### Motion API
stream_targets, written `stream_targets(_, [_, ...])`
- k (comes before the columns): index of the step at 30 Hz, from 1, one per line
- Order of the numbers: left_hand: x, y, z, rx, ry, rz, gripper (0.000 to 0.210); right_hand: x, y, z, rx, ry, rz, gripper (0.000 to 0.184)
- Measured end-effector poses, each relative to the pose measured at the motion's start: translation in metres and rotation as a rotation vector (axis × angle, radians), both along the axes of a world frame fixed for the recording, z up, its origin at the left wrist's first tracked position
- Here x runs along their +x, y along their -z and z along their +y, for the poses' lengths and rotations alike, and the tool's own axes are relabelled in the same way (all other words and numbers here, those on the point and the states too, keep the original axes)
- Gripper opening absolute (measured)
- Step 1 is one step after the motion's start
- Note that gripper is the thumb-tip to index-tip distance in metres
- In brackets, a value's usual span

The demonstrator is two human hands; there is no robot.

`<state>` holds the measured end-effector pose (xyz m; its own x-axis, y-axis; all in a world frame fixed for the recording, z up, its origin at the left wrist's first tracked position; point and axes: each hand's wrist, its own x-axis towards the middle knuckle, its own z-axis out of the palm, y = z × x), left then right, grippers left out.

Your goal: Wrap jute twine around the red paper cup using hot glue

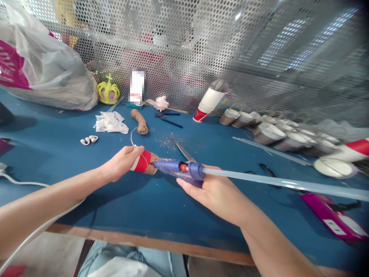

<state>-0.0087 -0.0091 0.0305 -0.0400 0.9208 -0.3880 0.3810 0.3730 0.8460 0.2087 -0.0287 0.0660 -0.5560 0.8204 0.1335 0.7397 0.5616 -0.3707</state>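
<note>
My left hand (127, 161) is closed around a red and white paper cup (142, 161) that lies tilted on its side, its bottom end wrapped with brown twine. From the cup a strand of twine leads up toward the twine bundle (139, 121) behind it. My right hand (216, 192) grips a blue hot glue gun (178, 169) with a long clear glue stick sticking out of its back. The gun's nozzle meets the wrapped part of the cup. Scissors (184, 151) lie just behind the gun, their handles partly hidden.
Pliers (170, 119), crumpled white tissue (111, 122) and stacked paper cups (209, 103) stand or lie farther back. Several twine-wrapped cups (269, 134) line the right. A magenta power strip (331, 215) is at near right. A white cable (43, 227) passes by my left arm. Perforated metal (178, 42) closes the back.
</note>
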Motion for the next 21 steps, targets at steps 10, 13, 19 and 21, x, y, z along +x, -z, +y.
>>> stream_targets(10, [-0.002,0.013,0.002,0.091,-0.02,-0.116,0.04,0.0,0.0,0.0,-0.003,0.004,-0.011,0.013])
stream_targets(13, [-0.003,0.018,0.004,0.141,-0.022,-0.169,0.038,0.0,0.0,0.0,-0.007,0.005,-0.016,0.014])
stream_targets(19, [-0.004,0.022,0.004,0.155,-0.02,-0.129,0.037,-0.001,-0.002,0.003,-0.044,0.054,0.013,0.015])
stream_targets(21, [-0.004,0.021,0.003,0.179,-0.004,-0.127,0.037,-0.001,-0.002,0.004,-0.071,0.066,0.027,0.015])
